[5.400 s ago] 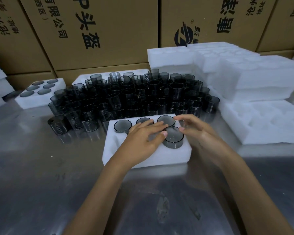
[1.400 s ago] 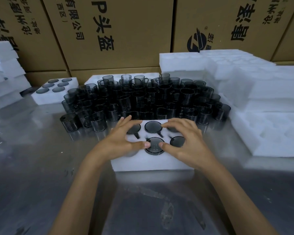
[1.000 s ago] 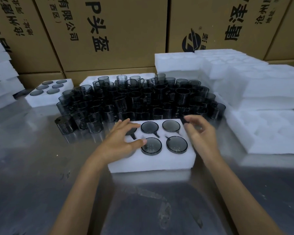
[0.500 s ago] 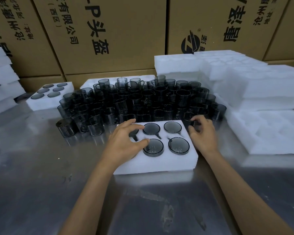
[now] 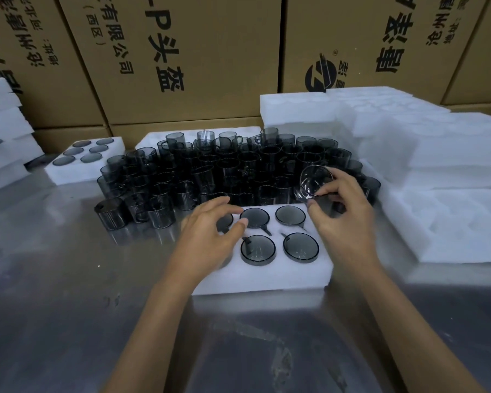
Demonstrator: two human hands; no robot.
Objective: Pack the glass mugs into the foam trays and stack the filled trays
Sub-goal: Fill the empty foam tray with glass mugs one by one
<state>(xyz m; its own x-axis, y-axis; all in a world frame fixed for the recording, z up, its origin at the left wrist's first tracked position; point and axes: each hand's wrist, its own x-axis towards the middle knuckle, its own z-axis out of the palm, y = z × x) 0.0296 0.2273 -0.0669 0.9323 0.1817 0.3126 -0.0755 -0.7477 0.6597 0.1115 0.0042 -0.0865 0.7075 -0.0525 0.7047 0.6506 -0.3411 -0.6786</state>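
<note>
While the right hand (image 5: 343,219) pinches a smoky glass mug (image 5: 313,181) tilted just above the far right corner of the foam tray (image 5: 267,279), the left hand (image 5: 207,239) rests on the tray's left side with fingers relaxed, holding nothing. Four seated mugs (image 5: 258,249) show between the hands; the loose mugs (image 5: 224,171) crowd the worktop (image 5: 68,307) just beyond.

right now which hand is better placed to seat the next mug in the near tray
Right. The right hand already grips a glass mug just above the foam tray; the left hand rests on the tray, holding nothing.
</note>
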